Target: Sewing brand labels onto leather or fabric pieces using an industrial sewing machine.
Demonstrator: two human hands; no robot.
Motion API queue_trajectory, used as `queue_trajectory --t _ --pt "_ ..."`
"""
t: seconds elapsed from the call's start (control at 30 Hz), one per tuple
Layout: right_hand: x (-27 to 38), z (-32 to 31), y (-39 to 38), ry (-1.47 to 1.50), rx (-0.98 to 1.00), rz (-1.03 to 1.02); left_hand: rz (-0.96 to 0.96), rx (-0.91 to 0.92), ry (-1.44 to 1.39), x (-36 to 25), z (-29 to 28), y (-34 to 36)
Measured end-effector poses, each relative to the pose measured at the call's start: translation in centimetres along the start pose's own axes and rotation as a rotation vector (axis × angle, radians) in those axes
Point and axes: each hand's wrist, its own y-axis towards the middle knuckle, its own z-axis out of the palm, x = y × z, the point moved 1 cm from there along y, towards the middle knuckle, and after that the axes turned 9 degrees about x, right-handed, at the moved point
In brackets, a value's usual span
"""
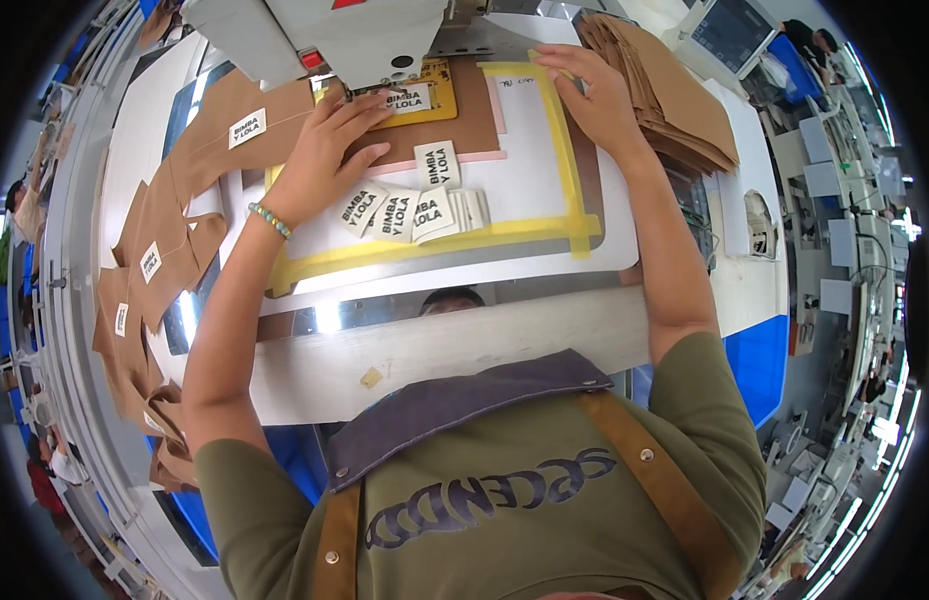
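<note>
My left hand (337, 152) lies with its fingers spread beside the yellow template frame (445, 97), under the sewing machine head (370, 45). Inside that frame shows a white printed label (410, 98) over a brown fabric piece (473, 125); the fingertips reach its left side. My right hand (593, 98) rests at the far right corner of a white sheet edged with yellow tape (568, 150), thumb and fingers apart. Between my arms a loose pile of white labels (395, 215) lies on the sheet, with one label (438, 165) set apart above it.
A chain of brown pieces with labels (200, 150) trails off the table's left side. Stacked brown pieces (665, 100) lie at the right, beside a control screen (730, 38). A blue bin (760, 370) stands at the lower right. The pale table edge (455, 365) runs before me.
</note>
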Motion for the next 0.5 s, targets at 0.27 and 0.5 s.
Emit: queue_trajectory --t 0.27,0.5 --pt "-0.05 -0.04 0.13 -0.042 0.014 -0.018 0.028 0.062 -0.068 0.37 -0.41 0.20" --pt "-0.12 -0.07 0.43 -0.063 0.014 -0.042 0.039 0.078 -0.052 0.85 -0.35 0.71"
